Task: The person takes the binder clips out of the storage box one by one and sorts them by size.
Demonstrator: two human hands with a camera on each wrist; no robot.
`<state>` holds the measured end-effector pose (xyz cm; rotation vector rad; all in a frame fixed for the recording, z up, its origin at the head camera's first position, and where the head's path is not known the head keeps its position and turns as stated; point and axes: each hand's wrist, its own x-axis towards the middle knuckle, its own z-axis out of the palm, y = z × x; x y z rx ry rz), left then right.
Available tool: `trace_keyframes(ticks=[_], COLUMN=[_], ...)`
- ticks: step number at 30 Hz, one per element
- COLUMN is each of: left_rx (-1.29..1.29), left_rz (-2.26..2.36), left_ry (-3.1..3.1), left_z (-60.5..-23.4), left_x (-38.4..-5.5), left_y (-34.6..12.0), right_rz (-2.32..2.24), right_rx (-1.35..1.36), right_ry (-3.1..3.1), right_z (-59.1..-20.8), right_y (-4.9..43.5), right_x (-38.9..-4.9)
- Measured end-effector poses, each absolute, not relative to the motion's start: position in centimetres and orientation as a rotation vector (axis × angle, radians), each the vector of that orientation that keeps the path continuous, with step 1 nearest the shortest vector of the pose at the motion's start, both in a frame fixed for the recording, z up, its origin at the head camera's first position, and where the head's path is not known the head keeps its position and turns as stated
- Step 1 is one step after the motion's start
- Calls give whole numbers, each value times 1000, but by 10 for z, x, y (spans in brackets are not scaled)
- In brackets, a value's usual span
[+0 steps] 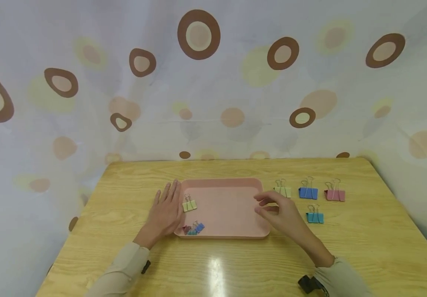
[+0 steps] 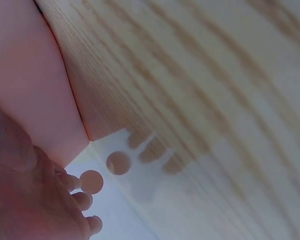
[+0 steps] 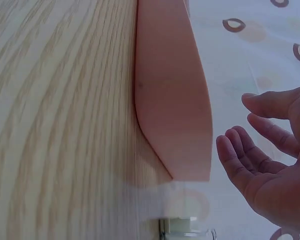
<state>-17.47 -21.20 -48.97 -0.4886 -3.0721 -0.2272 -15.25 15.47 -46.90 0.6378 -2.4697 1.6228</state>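
Observation:
A shallow pink tray (image 1: 224, 208) lies on the table. Along its left side rests my left hand (image 1: 165, 212), fingers straight; in the left wrist view they lie by the tray's outer wall (image 2: 45, 75). My right hand (image 1: 282, 212) hovers at the tray's right rim, fingers loosely bent and holding nothing. The right wrist view shows its thumb apart from the fingers (image 3: 235, 155). Inside the tray at left is a small yellow binder clip (image 1: 189, 206). Small blue (image 1: 199, 227), teal (image 1: 192, 232) and dark red (image 1: 186, 229) binder clips cluster in its near left corner.
Right of the tray stand larger binder clips: yellow (image 1: 283, 192), blue (image 1: 308, 193) and red (image 1: 335, 195) in a row, with a teal one (image 1: 315, 218) nearer. Behind the wooden table (image 1: 184, 268) hangs a patterned cloth (image 1: 213, 90).

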Motion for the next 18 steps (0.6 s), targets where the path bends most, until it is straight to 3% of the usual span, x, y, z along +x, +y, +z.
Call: trace_keyframes(ticks=[18], left_rx=[-505], left_rz=[-223], left_ry=[-3022], left_z=[-488], left_x=[-173], left_y=[-211], right_rz=[1780], right_rx=[692], right_ry=[-2489], right_z=[-472], right_y=[79], right_x=[-165])
